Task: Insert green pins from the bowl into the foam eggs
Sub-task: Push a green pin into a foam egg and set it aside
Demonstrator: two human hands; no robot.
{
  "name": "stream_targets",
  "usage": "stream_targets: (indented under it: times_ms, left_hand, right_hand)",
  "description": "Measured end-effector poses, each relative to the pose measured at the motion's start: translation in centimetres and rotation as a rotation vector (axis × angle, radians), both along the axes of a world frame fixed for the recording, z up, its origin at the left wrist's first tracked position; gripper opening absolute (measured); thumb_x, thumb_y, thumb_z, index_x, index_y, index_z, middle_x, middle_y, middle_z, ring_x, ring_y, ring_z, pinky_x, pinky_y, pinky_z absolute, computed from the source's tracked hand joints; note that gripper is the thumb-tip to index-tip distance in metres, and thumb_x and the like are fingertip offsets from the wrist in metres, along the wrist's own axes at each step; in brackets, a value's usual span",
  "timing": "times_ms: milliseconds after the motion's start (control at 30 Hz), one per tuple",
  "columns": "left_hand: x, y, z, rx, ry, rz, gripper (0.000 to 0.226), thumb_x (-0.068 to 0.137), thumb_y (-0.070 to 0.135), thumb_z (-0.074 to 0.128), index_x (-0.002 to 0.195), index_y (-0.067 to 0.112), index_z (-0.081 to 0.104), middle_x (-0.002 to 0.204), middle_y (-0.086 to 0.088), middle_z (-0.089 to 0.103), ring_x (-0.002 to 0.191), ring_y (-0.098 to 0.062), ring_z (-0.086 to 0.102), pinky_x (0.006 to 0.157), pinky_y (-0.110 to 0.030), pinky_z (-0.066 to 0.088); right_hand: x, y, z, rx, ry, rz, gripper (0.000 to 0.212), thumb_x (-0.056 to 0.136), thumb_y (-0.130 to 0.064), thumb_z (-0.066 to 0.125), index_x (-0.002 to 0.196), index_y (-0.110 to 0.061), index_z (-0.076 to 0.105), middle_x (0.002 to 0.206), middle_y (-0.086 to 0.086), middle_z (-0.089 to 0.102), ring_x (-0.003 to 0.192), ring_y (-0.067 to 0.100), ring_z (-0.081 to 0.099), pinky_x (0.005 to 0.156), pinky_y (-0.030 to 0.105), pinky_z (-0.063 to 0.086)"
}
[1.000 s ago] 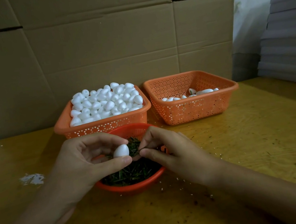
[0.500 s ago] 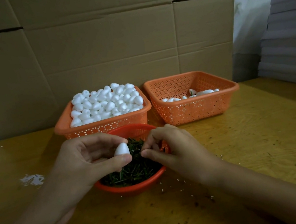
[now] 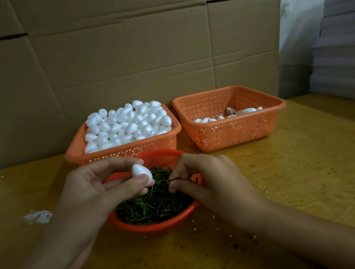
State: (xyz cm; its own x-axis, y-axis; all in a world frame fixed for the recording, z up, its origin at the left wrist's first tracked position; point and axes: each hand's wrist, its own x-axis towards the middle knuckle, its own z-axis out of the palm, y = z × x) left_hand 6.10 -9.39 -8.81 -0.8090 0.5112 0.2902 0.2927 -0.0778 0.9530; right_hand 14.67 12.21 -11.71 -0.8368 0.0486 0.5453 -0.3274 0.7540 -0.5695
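Note:
My left hand (image 3: 93, 194) pinches a white foam egg (image 3: 141, 172) between thumb and fingers, just above the red bowl (image 3: 154, 227). The bowl holds a heap of green pins (image 3: 153, 205). My right hand (image 3: 204, 176) hovers over the bowl's right side, its thumb and forefinger pinching among the pins; a thin green pin seems held at the fingertips, about a finger's width from the egg.
Behind the bowl, an orange basket (image 3: 125, 150) is heaped with white foam eggs. To its right, a second orange basket (image 3: 236, 132) holds several eggs. A cardboard wall (image 3: 136, 59) closes the back. Grey sheets (image 3: 348, 44) are stacked at the right. White crumbs dot the yellow table (image 3: 317, 170).
The egg in my left hand has tipped from lying sideways to pointing up. My right hand's fingertips have drawn slightly away from the egg, over the pins.

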Motion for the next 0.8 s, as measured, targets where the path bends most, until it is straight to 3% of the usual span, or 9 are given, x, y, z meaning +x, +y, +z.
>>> stream_targets:
  times_ms: [100,233,400,533,800]
  left_hand:
    - [-0.02,-0.05,-0.01,0.031,-0.031,-0.007,0.045,0.06,0.033,0.094,0.1,0.019,0.082,0.107,-0.014,0.08,0.097,-0.035,0.079,0.078,-0.027,0.063]
    - [-0.07,0.06,-0.05,0.052,-0.049,0.005,0.037,0.064,0.023,0.096,0.097,0.016,0.083,0.106,-0.015,0.08,0.097,-0.035,0.079,0.077,-0.027,0.063]
    - [0.15,0.11,0.14,0.094,-0.075,0.007,0.071,0.042,0.052,0.104,0.099,0.016,0.082,0.107,-0.016,0.08,0.098,-0.033,0.079,0.079,-0.026,0.063]
    - [0.01,0.15,0.17,0.108,-0.096,0.006,0.073,0.037,0.053,0.105,0.096,0.016,0.083,0.108,-0.014,0.08,0.098,-0.03,0.079,0.077,-0.025,0.063]
    - [-0.02,0.03,0.28,0.022,-0.038,0.003,0.071,0.036,0.056,0.103,0.092,0.019,0.083,0.105,-0.011,0.081,0.095,-0.028,0.08,0.077,-0.023,0.062]
  right_hand:
    - [0.07,-0.2,-0.23,-0.007,0.082,-0.025,0.006,0.092,-0.031,0.078,0.088,-0.027,0.076,0.083,-0.016,0.074,0.085,0.002,0.069,0.082,0.031,0.052]
    - [0.04,-0.29,-0.46,-0.175,0.106,-0.014,0.008,0.092,-0.03,0.078,0.085,-0.028,0.077,0.081,-0.019,0.075,0.084,0.003,0.072,0.08,0.032,0.055]
    - [-0.23,0.15,-0.29,-0.315,0.103,0.099,0.005,0.095,-0.025,0.076,0.09,-0.023,0.077,0.088,-0.015,0.078,0.091,0.007,0.074,0.084,0.03,0.057]
    - [-0.27,0.09,-0.52,-0.355,0.043,0.165,0.007,0.097,-0.023,0.073,0.101,-0.021,0.078,0.094,-0.015,0.08,0.099,0.002,0.074,0.091,0.031,0.058]
    - [-0.04,-0.27,-0.5,-0.357,0.068,0.16,0.008,0.097,-0.024,0.073,0.101,-0.02,0.078,0.094,-0.014,0.08,0.099,0.002,0.074,0.092,0.03,0.058]
